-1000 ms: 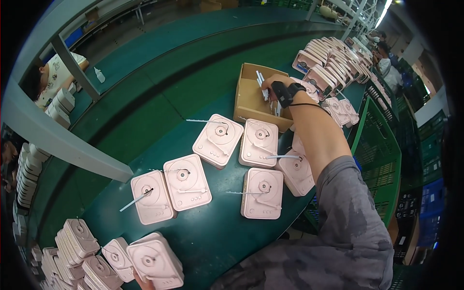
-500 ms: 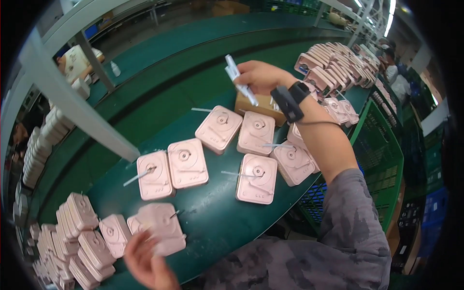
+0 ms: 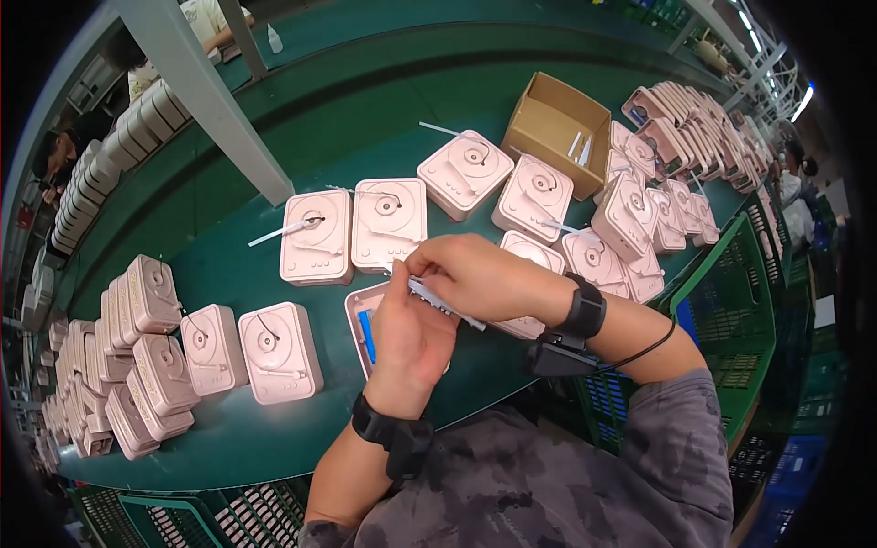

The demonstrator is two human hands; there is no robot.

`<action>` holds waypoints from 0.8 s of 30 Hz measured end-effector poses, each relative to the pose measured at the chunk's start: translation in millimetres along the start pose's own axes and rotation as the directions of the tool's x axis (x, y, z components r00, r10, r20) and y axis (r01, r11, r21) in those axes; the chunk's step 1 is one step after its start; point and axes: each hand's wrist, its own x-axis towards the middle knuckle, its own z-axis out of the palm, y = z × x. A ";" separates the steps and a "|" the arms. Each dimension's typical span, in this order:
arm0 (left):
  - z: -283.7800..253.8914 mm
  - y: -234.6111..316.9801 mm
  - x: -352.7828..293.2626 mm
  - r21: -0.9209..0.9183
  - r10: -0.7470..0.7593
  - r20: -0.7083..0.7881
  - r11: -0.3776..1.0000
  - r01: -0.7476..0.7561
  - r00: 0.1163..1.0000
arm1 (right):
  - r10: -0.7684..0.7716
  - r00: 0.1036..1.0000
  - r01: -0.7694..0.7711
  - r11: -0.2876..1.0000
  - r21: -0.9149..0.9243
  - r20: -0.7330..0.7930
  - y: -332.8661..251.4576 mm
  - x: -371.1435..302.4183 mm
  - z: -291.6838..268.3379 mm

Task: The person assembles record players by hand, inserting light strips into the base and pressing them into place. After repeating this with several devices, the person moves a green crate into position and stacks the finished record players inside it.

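My left hand (image 3: 413,340) and my right hand (image 3: 480,279) meet above the green table. Several thin white strips (image 3: 440,303) are bunched in my right hand, sticking out below its fingers. My left fingertips pinch at the upper end of a white strip, close to my right fingertips; the exact contact is partly hidden. Beneath my left hand lies a pink case (image 3: 357,309), its hollow side up, with a blue part (image 3: 367,336) inside. Just beyond my hands sit two pink turntable-shaped cases, one plain-topped (image 3: 390,224) and one with a white strip across it (image 3: 316,239).
An open cardboard box (image 3: 557,119) holding a few white strips stands at the far right. Stacked pink cases (image 3: 146,292) fill the left end; more pink parts (image 3: 694,128) are piled far right. A green crate (image 3: 722,320) stands beside the table. A grey post (image 3: 196,91) rises beyond.
My right hand has come back from beside the cardboard box with the white strips. My left hand has moved right and up to meet it. A case now lies hollow side up beneath them.
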 end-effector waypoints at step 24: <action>-29.0 74.6 -43.1 -0.316 0.006 0.168 0.948 0.048 0.986 | -0.307 0.937 0.169 0.814 -0.556 -0.165 29.9 -41.4 21.2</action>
